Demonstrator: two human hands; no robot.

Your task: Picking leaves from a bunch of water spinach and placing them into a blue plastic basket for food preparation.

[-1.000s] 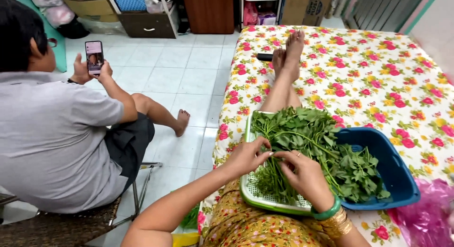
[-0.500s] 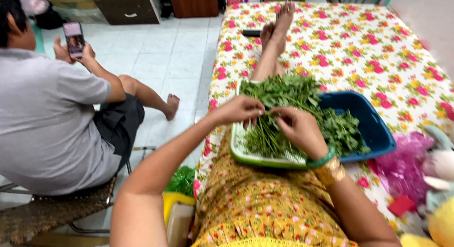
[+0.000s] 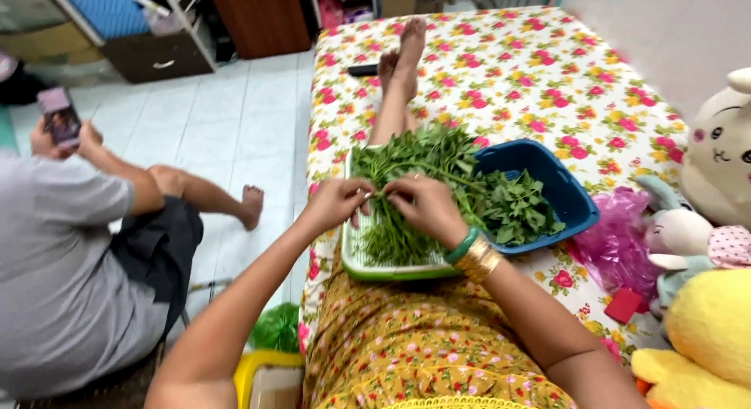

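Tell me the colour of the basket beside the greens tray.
Blue basket, clearest in the head view.

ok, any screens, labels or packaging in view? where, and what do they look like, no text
Phone: far left, held upright by a seated person, small lit rectangular screen.
Pink plastic bag: on the bed right of the blue basket, crumpled, translucent.
Cardboard box: bottom edge by the floor, brown, in a yellow container.

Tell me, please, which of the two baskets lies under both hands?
The green-rimmed white basket on the lap; the blue basket sits to its right, beyond the hands.
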